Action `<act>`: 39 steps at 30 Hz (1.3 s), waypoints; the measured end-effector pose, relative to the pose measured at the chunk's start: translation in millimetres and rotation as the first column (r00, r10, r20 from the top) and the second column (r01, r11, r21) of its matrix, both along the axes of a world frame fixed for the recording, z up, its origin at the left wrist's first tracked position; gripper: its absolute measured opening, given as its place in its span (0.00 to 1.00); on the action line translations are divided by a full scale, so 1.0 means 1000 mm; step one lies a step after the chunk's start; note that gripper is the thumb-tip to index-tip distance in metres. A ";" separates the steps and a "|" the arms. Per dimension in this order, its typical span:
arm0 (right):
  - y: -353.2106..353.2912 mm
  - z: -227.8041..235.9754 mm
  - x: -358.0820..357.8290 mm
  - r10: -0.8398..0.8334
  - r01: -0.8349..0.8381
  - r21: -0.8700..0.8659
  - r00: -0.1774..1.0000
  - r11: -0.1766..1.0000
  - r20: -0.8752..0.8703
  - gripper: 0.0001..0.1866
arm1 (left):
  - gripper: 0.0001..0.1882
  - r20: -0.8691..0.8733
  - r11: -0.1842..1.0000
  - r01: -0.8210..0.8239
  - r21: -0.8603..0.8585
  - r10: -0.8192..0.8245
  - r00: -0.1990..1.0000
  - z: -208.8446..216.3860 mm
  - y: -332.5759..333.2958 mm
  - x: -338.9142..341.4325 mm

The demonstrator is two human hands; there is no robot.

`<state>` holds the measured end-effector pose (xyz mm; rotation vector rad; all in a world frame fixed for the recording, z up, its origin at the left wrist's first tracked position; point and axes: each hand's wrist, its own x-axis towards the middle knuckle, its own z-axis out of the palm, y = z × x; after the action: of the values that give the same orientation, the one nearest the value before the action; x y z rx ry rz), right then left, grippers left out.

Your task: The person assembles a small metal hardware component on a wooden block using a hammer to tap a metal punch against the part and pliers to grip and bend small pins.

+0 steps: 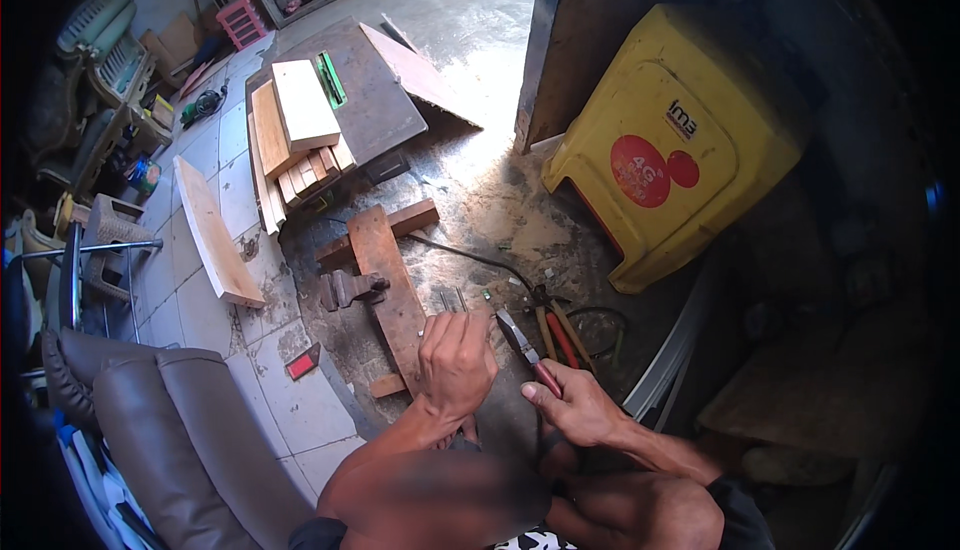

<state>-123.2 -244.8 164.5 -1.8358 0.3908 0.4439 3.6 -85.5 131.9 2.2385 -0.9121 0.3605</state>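
Note:
My right hand (pixel 580 406) is wrapped round the dark red handle of a knife (pixel 516 338), its blade pointing up and to the left. Beside it, my left hand (pixel 458 360) is closed in a fist, back of the hand upward. Whatever its fingers hold, if anything, is hidden. Thin grey strips (pixel 453 300) show just beyond the fist; whether they are in it or lie on the floor I cannot tell. A low wooden bench (pixel 385 275) with a rusty metal vise (pixel 350 290) stands just left of and beyond that hand.
Pliers-like tools with red and tan handles (pixel 558 335) lie beyond my right hand, near a dark cable (pixel 480 260). A yellow plastic stool (pixel 660 140) leans at the right. Stacked wood pieces (pixel 300 115) rest on a dark board. A brown padded seat (pixel 190 440) is at left.

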 end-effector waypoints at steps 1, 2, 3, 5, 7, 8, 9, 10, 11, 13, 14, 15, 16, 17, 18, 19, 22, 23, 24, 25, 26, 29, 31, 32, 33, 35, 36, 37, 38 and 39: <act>0.000 -0.004 0.000 0.007 -0.007 -0.006 1.000 1.000 0.003 0.19 | 0.09 -0.027 1.000 0.000 -0.001 0.000 1.000 -0.002 0.001 0.000; 0.000 -0.005 0.000 0.015 -0.015 -0.012 1.000 1.000 0.006 0.18 | 0.09 -0.054 1.000 0.000 -0.003 -0.001 0.999 -0.005 0.002 0.000; -0.001 -0.005 0.000 0.001 0.001 0.046 0.999 0.999 -0.046 0.18 | 0.09 -0.081 1.000 0.000 -0.006 -0.001 0.997 -0.007 0.004 0.000; -0.006 -0.003 0.002 -0.015 0.039 0.163 0.989 0.986 -0.146 0.18 | 0.08 -0.053 0.998 0.052 0.018 -0.051 0.997 -0.004 0.009 0.007; -0.016 -0.001 0.002 -0.018 0.073 0.281 0.980 0.957 -0.197 0.19 | 0.07 -0.054 0.996 0.081 0.028 -0.079 0.995 0.002 0.015 0.013; -0.025 0.002 0.003 0.040 0.002 0.230 0.983 0.973 -0.180 0.19 | 0.06 -0.066 0.996 0.083 0.028 -0.081 0.994 0.006 0.018 0.016; -0.030 -0.001 0.001 0.062 -0.045 0.165 0.993 0.985 -0.099 0.18 | 0.06 -0.079 0.996 0.086 0.028 -0.084 0.993 0.010 0.021 0.020; -0.035 -0.001 -0.001 0.085 -0.082 0.091 0.996 0.992 -0.023 0.18 | 0.06 -0.175 0.996 0.093 -0.012 -0.093 0.980 0.013 0.024 0.023; -0.037 -0.001 -0.001 0.112 -0.113 0.013 0.992 0.994 0.052 0.18 | 0.06 -0.269 0.994 0.096 -0.051 -0.106 0.957 0.017 0.028 0.026; -0.040 0.002 -0.001 0.140 -0.137 -0.033 0.982 0.990 0.129 0.18 | 0.06 -0.399 0.990 0.100 -0.096 -0.130 0.908 0.026 0.035 0.033; -0.042 0.002 0.000 0.165 -0.160 -0.043 0.973 0.986 0.164 0.19 | 0.07 -0.438 0.989 0.104 -0.101 -0.138 0.888 0.030 0.038 0.036; -0.044 0.002 0.001 0.190 -0.183 -0.053 0.962 0.982 0.199 0.19 | 0.07 -0.476 0.988 0.107 -0.107 -0.145 0.867 0.033 0.040 0.039; -0.046 0.004 0.002 0.216 -0.207 -0.064 0.954 0.976 0.210 0.20 | 0.07 -0.467 0.982 0.143 -0.122 -0.184 0.865 0.035 0.041 0.041; -0.049 0.004 0.003 0.242 -0.232 -0.074 0.945 0.970 0.220 0.21 | 0.06 -0.459 0.974 0.179 -0.136 -0.222 0.861 0.037 0.042 0.042; -0.052 0.006 0.005 0.269 -0.256 -0.085 0.935 0.963 0.230 0.22 | 0.06 -0.449 0.965 0.213 -0.150 -0.259 0.855 0.039 0.042 0.044; -0.054 0.007 0.008 0.299 -0.287 -0.084 0.922 0.954 0.244 0.22 | 0.06 -0.413 0.952 0.282 -0.119 -0.306 0.858 0.041 0.044 0.045; -0.067 0.015 0.020 0.411 -0.399 -0.099 0.883 0.911 0.228 0.25 | 0.08 -0.304 0.891 0.453 0.023 -0.426 0.852 0.050 0.048 0.053; -0.071 0.019 0.024 0.440 -0.423 -0.119 0.869 0.898 0.225 0.25 | 0.10 -0.265 0.868 0.488 0.097 -0.450 0.853 0.054 0.049 0.056; -0.074 0.023 0.027 0.468 -0.447 -0.140 0.855 0.884 0.223 0.25 | 0.12 -0.227 0.839 0.516 0.171 -0.476 0.850 0.058 0.051 0.059; -0.076 0.028 0.031 0.496 -0.470 -0.161 0.840 0.868 0.221 0.25 | 0.12 -0.216 0.820 0.537 0.197 -0.497 0.840 0.061 0.051 0.060; -0.077 0.034 0.034 0.522 -0.493 -0.175 0.825 0.852 0.218 0.24 | 0.13 -0.206 0.800 0.556 0.224 -0.519 0.830 0.064 0.052 0.061; -0.076 0.033 0.040 0.587 -0.549 -0.208 0.768 0.809 0.256 0.23 | 0.13 -0.192 0.773 0.572 0.276 -0.538 0.821 0.071 0.053 0.063; -0.075 0.031 0.039 0.607 -0.564 -0.225 0.747 0.794 0.270 0.23 | 0.14 -0.180 0.769 0.573 0.283 -0.544 0.820 0.072 0.053 0.063; -0.075 0.029 0.039 0.616 -0.571 -0.233 0.737 0.787 0.277 0.23 | 0.14 -0.170 0.769 0.576 0.277 -0.551 0.817 0.071 0.053 0.063; -0.074 0.027 0.039 0.617 -0.568 -0.240 0.730 0.787 0.294 0.23 | 0.14 -0.160 0.769 0.580 0.271 -0.558 0.814 0.072 0.053 0.063; -0.074 0.025 0.038 0.617 -0.562 -0.256 0.719 0.787 0.320 0.22 | 0.15 -0.161 0.761 0.594 0.261 -0.572 0.804 0.073 0.053 0.063; -0.075 0.025 0.037 0.625 -0.565 -0.267 0.714 0.781 0.317 0.22 | 0.15 -0.162 0.757 0.601 0.255 -0.580 0.799 0.074 0.053 0.063; -0.076 0.024 0.037 0.633 -0.570 -0.276 0.707 0.774 0.315 0.22 | 0.15 -0.159 0.758 0.604 0.248 -0.583 0.797 0.075 0.053 0.062; -0.077 0.024 0.037 0.642 -0.575 -0.285 0.700 0.767 0.313 0.22 | 0.15 -0.156 0.758 0.607 0.240 -0.587 0.795 0.075 0.052 0.062; -0.076 0.024 0.037 0.639 -0.571 -0.288 0.705 0.769 0.309 0.21 | 0.15 -0.152 0.758 0.609 0.233 -0.591 0.793 0.076 0.052 0.062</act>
<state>-86.4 -320.9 188.5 -2.1474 -0.5029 0.4791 65.7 -33.7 207.4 2.0194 -1.6558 -0.1548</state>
